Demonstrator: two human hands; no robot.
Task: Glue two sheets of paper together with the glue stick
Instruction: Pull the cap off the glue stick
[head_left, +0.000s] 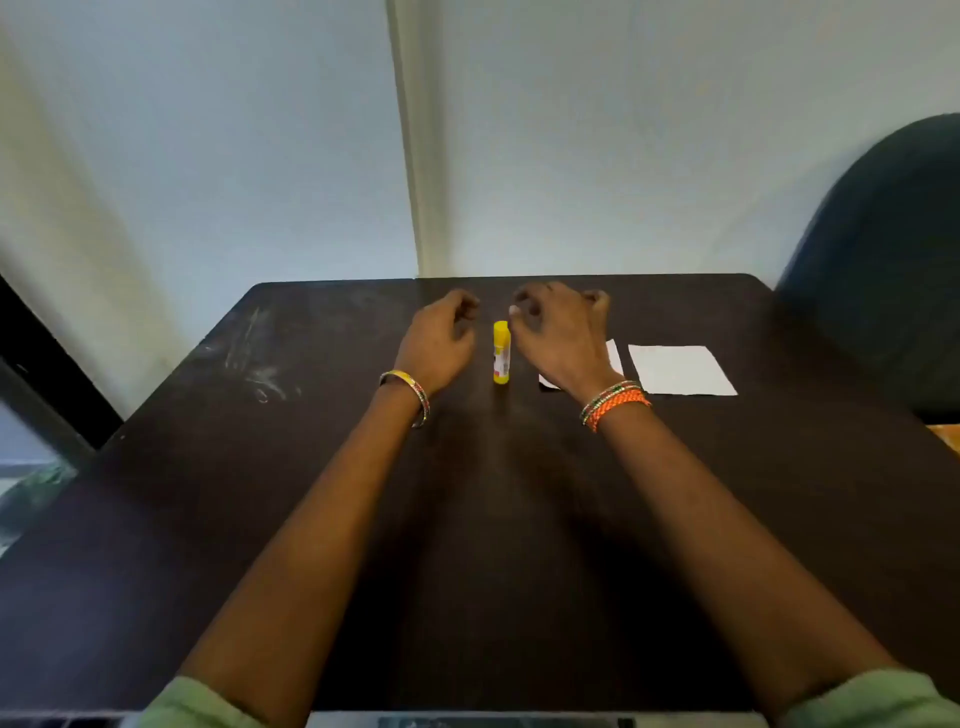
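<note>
A plain office-like room: a dark table (208, 467) against bare white walls (623, 156), a padded chair (883, 260) beside it.

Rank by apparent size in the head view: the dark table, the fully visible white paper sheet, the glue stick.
1. Dark table, by far the largest.
2. White paper sheet.
3. Yellow glue stick, smallest.
All sit at a similar distance, so the ranking is sound.

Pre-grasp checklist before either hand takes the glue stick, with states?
1. Glue stick upright on the table, untouched: ok.
2. Cap on: cannot tell.
3. Left hand free, fingers loosely curled: ok.
4. Right hand free, close beside the stick: ok.
5. Right-hand paper sheet flat, unobstructed: ok.
6. Second sheet clear of the right wrist: not ok, partly covered.
</note>
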